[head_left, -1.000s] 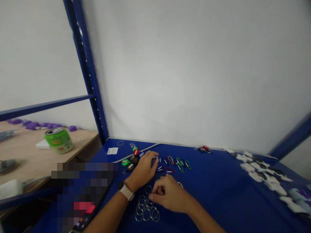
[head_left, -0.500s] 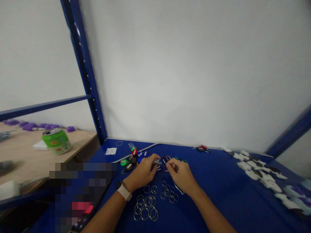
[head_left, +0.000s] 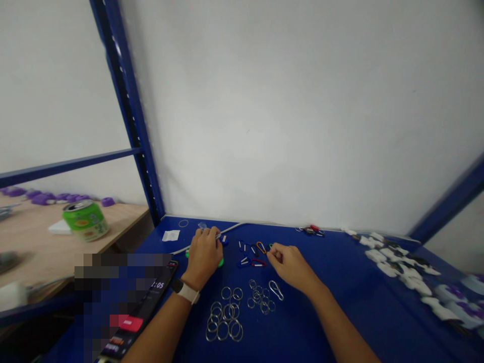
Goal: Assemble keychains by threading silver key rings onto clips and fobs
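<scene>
My left hand (head_left: pixel 203 257) lies over a group of coloured keychain tags, with a green tag (head_left: pixel 221 262) showing beside it. Its fingertips reach a small clear plastic bag (head_left: pixel 202 226). My right hand (head_left: pixel 288 265) is pinched near a row of small carabiners (head_left: pixel 251 254), and the pinch hides whatever may lie between the fingers. Below the hands, on the blue table (head_left: pixel 340 307), lie two loose groups of metal split rings (head_left: pixel 224 315) (head_left: pixel 260 297). A silver carabiner (head_left: pixel 276 290) sits next to the right-hand group.
A phone (head_left: pixel 141 307) lies by my left forearm, partly blurred out. Several white tags (head_left: pixel 393 262) line the table's right side, with keychains (head_left: pixel 310 230) at the back. A blue shelf upright (head_left: pixel 126 111) stands at back left. A green can (head_left: pixel 86 220) stands on a wooden table (head_left: pixel 121 219).
My hands have moved apart from their meeting point over the carabiners. The left has gone left onto the tags, and the right has shifted right.
</scene>
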Tool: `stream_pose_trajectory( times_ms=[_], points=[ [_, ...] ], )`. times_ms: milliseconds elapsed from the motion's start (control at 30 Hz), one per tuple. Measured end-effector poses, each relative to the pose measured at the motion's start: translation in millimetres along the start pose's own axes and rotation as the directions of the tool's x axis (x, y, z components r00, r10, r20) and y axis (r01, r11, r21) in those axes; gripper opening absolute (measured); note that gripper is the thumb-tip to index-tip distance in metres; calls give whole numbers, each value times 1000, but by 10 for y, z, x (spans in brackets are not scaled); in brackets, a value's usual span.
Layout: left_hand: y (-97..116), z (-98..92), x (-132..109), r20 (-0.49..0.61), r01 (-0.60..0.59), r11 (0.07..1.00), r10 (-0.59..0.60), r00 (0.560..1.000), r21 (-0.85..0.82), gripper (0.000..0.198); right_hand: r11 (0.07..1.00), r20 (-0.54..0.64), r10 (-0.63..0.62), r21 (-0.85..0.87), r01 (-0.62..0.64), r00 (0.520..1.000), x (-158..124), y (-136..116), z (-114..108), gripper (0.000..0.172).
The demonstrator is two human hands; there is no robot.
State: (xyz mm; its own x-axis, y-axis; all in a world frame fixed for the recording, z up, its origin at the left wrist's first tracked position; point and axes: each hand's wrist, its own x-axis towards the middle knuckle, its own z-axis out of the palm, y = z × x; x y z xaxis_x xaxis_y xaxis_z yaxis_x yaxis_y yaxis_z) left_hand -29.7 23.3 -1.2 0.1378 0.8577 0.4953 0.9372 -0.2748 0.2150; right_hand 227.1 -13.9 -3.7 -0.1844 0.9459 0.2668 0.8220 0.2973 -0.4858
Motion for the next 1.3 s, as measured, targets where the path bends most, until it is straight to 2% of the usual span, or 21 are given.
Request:
stream_pose_trajectory(
  times_ms=[100, 200, 433, 600, 867, 1100, 1200, 1300],
  points=[
    [-37, -7, 4, -4, 54, 998, -54, 999, 41, 14, 999, 181, 5, 38, -13, 983, -29, 91, -62, 28],
    [-62, 7, -1, -10, 75, 995, -74, 997, 65, 17, 994, 342, 37, 88, -72, 939, -61, 170, -76, 28],
    [-62, 22, -16, 43, 106, 985, -112, 993, 134, 20, 977, 459, 66, 152, -151, 886, -102, 140, -129, 19],
    [-49, 6, -11, 19, 90, 989, -93, 995, 116, 24, 971, 529, 100, 132, -198, 843, -107, 65, -201, 13],
    [-10, 13, -21, -11, 78, 994, -77, 997, 80, 24, 964, 548, 108, 148, -223, 830, -94, 58, -208, 12],
    [75, -16, -29, -109, 42, 999, -43, 993, -7, 22, 955, 497, 50, 231, -188, 867, -88, 136, -169, 12],
    [149, -36, -51, -135, -53, 986, 32, 990, -159, 19, 937, 440, 14, 307, -165, 898, -83, 107, -193, 18],
    [240, -74, -103, -110, -230, 883, 202, 973, -409, 17, 902, 339, -9, 409, -139, 941, -71, 36, -233, 26]
  ],
)
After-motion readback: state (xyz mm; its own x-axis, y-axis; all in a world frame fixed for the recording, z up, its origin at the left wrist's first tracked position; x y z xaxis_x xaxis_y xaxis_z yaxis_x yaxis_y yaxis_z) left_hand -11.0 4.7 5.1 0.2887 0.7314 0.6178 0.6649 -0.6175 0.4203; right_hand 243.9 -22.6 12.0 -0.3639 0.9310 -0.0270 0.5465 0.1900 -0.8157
